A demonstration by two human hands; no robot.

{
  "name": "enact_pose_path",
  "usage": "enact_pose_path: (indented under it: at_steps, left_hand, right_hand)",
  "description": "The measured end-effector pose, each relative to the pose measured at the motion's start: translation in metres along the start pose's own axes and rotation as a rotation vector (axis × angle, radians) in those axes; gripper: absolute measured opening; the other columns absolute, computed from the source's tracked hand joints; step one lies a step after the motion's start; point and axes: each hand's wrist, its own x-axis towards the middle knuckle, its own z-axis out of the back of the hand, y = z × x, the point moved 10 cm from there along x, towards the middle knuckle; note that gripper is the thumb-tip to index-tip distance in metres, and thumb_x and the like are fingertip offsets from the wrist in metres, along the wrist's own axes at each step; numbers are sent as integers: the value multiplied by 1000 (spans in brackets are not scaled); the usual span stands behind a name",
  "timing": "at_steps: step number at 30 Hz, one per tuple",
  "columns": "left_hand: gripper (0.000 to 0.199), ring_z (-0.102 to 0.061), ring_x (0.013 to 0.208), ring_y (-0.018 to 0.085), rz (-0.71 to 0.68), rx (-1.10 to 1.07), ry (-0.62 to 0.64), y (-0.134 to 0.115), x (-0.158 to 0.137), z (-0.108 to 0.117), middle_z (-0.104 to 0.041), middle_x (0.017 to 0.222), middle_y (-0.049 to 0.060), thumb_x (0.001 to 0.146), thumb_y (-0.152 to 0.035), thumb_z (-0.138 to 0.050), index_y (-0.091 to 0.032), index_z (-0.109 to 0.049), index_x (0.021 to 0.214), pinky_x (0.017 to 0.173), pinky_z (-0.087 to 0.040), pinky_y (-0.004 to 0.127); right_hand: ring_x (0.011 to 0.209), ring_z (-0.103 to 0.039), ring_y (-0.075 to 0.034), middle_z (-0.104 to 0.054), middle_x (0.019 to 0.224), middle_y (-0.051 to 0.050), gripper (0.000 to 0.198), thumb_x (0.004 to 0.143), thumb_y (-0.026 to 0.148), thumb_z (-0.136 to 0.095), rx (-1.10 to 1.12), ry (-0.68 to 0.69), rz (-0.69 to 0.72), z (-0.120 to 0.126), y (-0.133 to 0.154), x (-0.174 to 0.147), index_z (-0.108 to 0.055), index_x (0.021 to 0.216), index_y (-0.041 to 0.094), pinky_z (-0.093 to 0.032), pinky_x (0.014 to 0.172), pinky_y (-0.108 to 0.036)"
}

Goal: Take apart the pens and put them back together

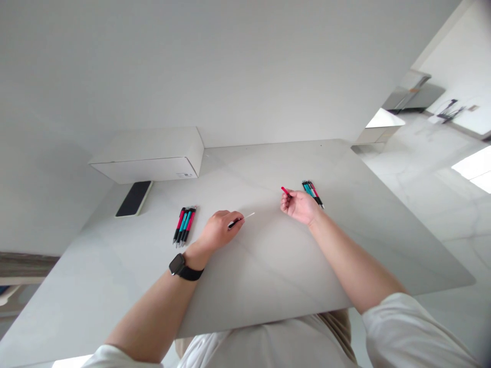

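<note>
My left hand [222, 228], with a black watch [186, 267] on its wrist, is closed on a black pen grip [233, 223]. From that side a thin white pen refill [249, 215] points out to the right. Pinched in my right hand [301, 205] is a red pen barrel [284, 190]; most of it is hidden by the fingers. Left of my left hand lies a row of several red and teal pens [184, 226] with black grips. Partly behind my right wrist is another group of several pens [312, 192], teal, red and pale.
A long white box [153, 166] stands at the back left of the white table [261, 276]. In front of it lies a phone [134, 199] with a dark screen. The wall rises right behind the table, and the tiled floor shows to the right.
</note>
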Motion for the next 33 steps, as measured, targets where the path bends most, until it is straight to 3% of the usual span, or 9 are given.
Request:
enact_pose_path:
  at_steps: [9, 16, 22, 27, 33]
  left_hand:
    - [19, -67, 85, 20, 15, 15, 19, 3, -1, -3, -73, 90, 5, 103, -35, -56, -24, -71, 105, 81, -48, 32]
    - [21, -67, 85, 20, 33, 16, 41, 3, 0, -3, -73, 91, 5, 104, -36, -55, -24, -72, 106, 81, -48, 31]
    - [20, -66, 84, 20, 32, 0, 36, 2, 0, -3, -72, 90, 5, 103, -35, -56, -24, -72, 105, 80, -47, 31]
    - [19, -66, 84, 20, 28, 6, 39, 2, -1, -3, -72, 90, 5, 103, -35, -56, -24, -71, 106, 80, -47, 31]
    - [19, -66, 84, 20, 19, 16, 43, 2, -1, -3, -72, 89, 5, 103, -35, -56, -24, -71, 105, 80, -48, 31]
  right_hand:
    - [70, -67, -11, -75, 83, 2, 21, 81, 20, -86, 8, -27, 119, 16, 11, 7, -68, 91, 24, -58, 63, -23]
    - [77, -72, -11, -78, 89, 0, 18, 85, 21, -84, -27, -59, 152, 23, 10, 10, -71, 97, 22, -62, 70, -22]
    - [81, -75, -13, -78, 88, -1, 19, 84, 17, -83, -158, -110, 192, 24, 16, 7, -70, 98, 23, -63, 78, -26]
    - [80, -74, -13, -78, 88, -2, 20, 84, 26, -84, -248, -133, 258, 27, 28, 5, -65, 89, 23, -63, 77, -25]
    - [79, -76, -17, -77, 86, -4, 25, 85, 35, -84, -596, -179, 335, 38, 46, 3, -66, 96, 22, -65, 75, -30]
